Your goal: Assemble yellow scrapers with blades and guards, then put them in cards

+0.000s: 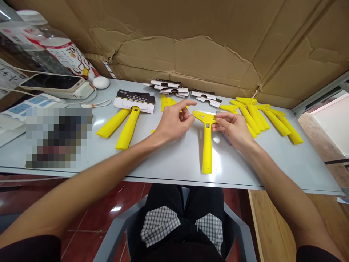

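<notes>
A yellow scraper (207, 145) lies in front of me, its handle toward me and a thin blade edge along its wide head. My right hand (233, 127) pinches the right end of that head between thumb and fingers. Close by the left end is my left hand (176, 122), index finger stretched out and the others curled; I see nothing held in it. Behind the left hand, another yellow scraper head (167, 102) is partly hidden. To the left are two yellow scrapers (128, 127) with black-and-white card sleeves (134, 101) on their heads.
Several bare yellow scrapers (261, 116) are piled at the right. Folded card sleeves (174, 88) lie along the cardboard wall (174, 54). At the left are a phone (51, 82), a white power strip (35, 105), cables, a bottle (62, 51) and a blurred-out item (58, 140).
</notes>
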A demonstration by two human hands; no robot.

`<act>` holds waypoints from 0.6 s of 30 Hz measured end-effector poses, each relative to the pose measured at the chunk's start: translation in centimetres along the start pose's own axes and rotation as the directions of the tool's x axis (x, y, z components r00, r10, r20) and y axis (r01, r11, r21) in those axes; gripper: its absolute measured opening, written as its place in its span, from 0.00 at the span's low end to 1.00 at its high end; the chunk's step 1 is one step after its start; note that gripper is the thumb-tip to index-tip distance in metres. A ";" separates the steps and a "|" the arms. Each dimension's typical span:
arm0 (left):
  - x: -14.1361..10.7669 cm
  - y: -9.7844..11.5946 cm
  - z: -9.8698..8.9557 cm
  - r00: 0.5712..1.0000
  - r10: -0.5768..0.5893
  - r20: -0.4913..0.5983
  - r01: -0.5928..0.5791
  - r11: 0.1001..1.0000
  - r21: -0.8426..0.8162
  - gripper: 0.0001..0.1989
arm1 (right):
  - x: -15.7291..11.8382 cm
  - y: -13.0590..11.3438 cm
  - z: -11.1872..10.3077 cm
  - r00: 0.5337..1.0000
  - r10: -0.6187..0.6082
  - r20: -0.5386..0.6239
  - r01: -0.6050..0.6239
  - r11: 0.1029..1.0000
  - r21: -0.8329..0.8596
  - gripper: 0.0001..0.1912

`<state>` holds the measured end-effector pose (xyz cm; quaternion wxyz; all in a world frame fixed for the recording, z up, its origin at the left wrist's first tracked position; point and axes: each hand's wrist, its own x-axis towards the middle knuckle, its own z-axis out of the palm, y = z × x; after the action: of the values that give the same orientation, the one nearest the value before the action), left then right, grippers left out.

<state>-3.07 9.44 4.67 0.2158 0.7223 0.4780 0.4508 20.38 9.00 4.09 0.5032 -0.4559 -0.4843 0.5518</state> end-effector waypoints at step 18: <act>-0.5 -0.4 0.2 0.950 0.308 0.051 -0.312 0.930 0.196 0.07 | -0.6 0.1 0.2 0.996 0.001 0.092 0.005 0.998 -0.057 0.24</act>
<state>-3.20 9.21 4.06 0.0722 0.8111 0.3990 0.4216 20.23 8.36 4.04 0.4675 -0.4438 -0.5231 0.5575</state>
